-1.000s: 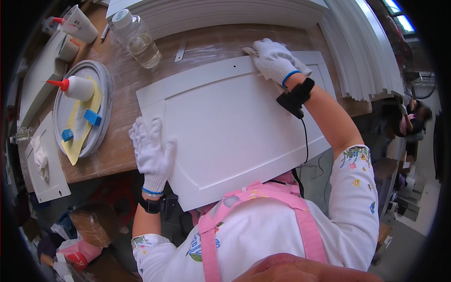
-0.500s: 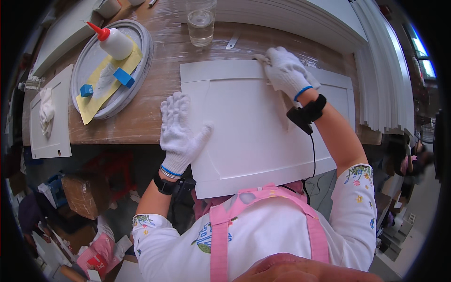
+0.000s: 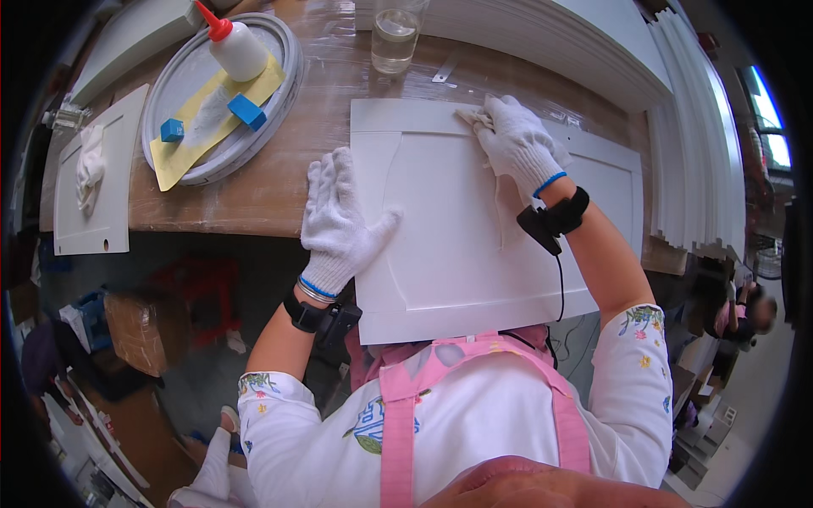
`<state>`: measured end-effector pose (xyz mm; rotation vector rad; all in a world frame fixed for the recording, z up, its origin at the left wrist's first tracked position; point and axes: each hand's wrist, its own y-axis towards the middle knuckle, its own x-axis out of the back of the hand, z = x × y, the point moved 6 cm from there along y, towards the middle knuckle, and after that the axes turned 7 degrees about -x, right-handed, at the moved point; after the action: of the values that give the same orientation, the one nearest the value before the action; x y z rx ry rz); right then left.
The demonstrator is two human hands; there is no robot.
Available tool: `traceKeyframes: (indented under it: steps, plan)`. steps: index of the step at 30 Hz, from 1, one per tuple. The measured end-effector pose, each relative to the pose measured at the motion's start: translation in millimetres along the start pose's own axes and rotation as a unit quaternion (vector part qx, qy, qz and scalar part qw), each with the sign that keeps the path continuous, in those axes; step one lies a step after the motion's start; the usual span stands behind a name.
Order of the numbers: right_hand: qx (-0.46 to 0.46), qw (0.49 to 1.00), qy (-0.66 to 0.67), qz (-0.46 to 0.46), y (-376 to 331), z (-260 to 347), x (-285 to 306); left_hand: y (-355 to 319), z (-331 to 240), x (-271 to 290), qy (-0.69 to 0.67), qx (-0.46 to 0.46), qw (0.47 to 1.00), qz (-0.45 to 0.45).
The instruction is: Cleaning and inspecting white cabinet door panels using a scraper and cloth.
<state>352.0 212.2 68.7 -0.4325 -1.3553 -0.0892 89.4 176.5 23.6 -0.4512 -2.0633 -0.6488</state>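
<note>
White cabinet door panel (image 3: 457, 229) lies on the table (image 3: 254, 190). Left hand (image 3: 337, 222): fingers spread flat on its edge. Right hand (image 3: 518, 144): fingers gripping a cloth (image 3: 474, 118). Round tray (image 3: 222, 95) contains glue bottle (image 3: 232, 46), yellow sheet (image 3: 212, 110), blue blocks (image 3: 246, 111). Glass (image 3: 395, 38) holds clear liquid.

Bright even light, fisheye-warped rim, sharp centre

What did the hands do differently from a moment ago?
The right hand slid its small cloth along the white panel's far edge, toward the left corner. The left hand stayed flat on the near left edge, thumb on the panel. Glue bottle and glass look unmoved.
</note>
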Motion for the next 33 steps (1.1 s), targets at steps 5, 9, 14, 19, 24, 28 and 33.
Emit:
traceKeyframes:
  steps: [5, 9, 14, 19, 24, 28, 33]
  plan:
    - [0.095, 0.993, 0.002, -0.073, -26.4, 87.6, -20.9, 9.1, 0.4, 0.4, -0.004, 0.003, 0.999, 0.051]
    - [0.198, 0.980, -0.006, -0.018, -68.9, 106.8, -39.6, 10.4, 4.6, -1.9, -0.012, 0.029, 0.991, 0.128]
    - [0.249, 0.954, 0.019, 0.168, -82.2, 88.5, -24.7, 5.3, -0.2, 3.0, 0.040, 0.004, 0.987, 0.154]
    - [0.131, 0.987, -0.029, -0.083, -34.5, 84.3, -13.3, 15.5, -11.0, 6.3, 0.039, 0.007, 0.986, 0.162]
    - [0.275, 0.955, -0.080, 0.075, -87.5, 109.3, -26.7, 6.6, 10.3, -4.6, 0.039, -0.002, 0.991, 0.125]
    - [0.205, 0.968, -0.146, 0.002, -41.2, 44.8, 20.3, 13.8, -10.8, 9.2, 0.029, 0.010, 0.985, 0.170]
    - [0.153, 0.874, -0.329, -0.323, 11.1, -7.5, 92.7, 12.2, -12.1, 12.4, 0.041, -0.003, 0.987, 0.155]
